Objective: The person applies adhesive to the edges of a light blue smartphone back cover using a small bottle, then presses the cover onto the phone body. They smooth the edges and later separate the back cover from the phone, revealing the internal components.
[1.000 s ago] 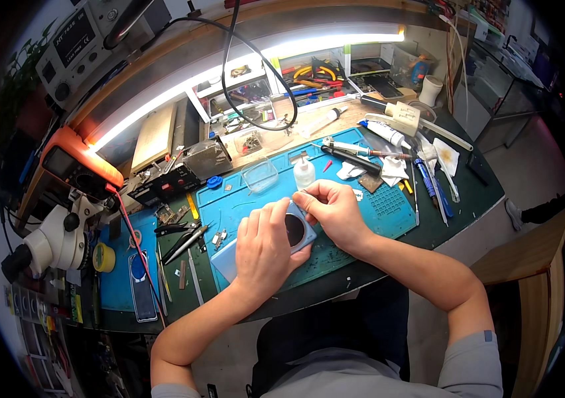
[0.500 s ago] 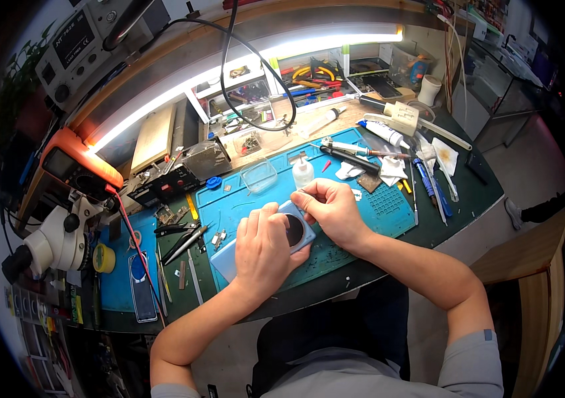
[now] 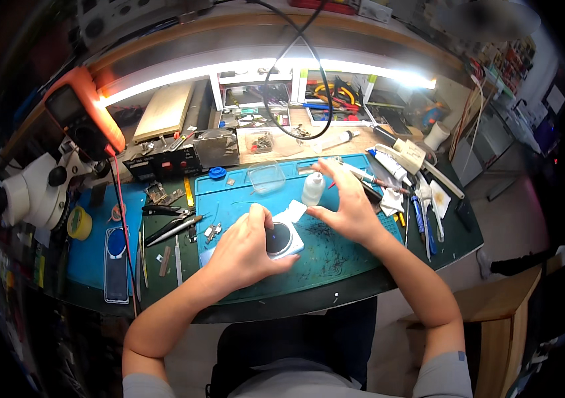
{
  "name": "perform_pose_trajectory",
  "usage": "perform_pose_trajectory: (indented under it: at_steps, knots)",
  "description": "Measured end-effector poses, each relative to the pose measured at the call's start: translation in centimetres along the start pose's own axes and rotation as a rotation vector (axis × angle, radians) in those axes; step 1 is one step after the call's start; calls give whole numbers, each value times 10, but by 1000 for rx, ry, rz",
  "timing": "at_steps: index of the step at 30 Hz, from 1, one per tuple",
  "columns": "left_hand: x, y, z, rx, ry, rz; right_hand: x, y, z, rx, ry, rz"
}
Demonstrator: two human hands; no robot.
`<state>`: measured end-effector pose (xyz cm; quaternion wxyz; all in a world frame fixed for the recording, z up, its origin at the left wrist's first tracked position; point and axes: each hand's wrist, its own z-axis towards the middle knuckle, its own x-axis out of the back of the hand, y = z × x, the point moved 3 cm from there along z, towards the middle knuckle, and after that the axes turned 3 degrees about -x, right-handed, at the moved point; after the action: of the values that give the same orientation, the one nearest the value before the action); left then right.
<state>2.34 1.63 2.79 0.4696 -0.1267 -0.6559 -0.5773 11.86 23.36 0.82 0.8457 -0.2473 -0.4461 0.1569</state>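
A smooth, pale slab-shaped device (image 3: 295, 247) with a round, dark disc (image 3: 278, 238) is gripped by the left hand (image 3: 239, 249) over the scuffed blue mat (image 3: 332, 262). The right hand (image 3: 351, 207) is spread open by a translucent bottle (image 3: 313, 190); contact cannot be told. Beyond, a clear plastic box (image 3: 267, 188) is seen.

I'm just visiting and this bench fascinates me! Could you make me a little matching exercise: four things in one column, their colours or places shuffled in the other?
Column one
1. Left hand
2. Small bottle
3. Tape roll
4. Meter

Column two
A. Orange, with a red lead
B. Whitish, beside the spread fingers of the right hand
C. On the phone with the round dark disc
D. Yellow, toward the left of the bench

Right pairs: 1-C, 2-B, 3-D, 4-A
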Motion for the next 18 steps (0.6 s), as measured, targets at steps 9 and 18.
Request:
perform_pose_trajectory:
  at_steps: [9,18]
  knots:
    - [-9,0,-4,-151,98,106,27,-42,-13,215,47,-213]
    - [-14,-3,-5,-224,182,150,30,-55,-14,484,36,-656]
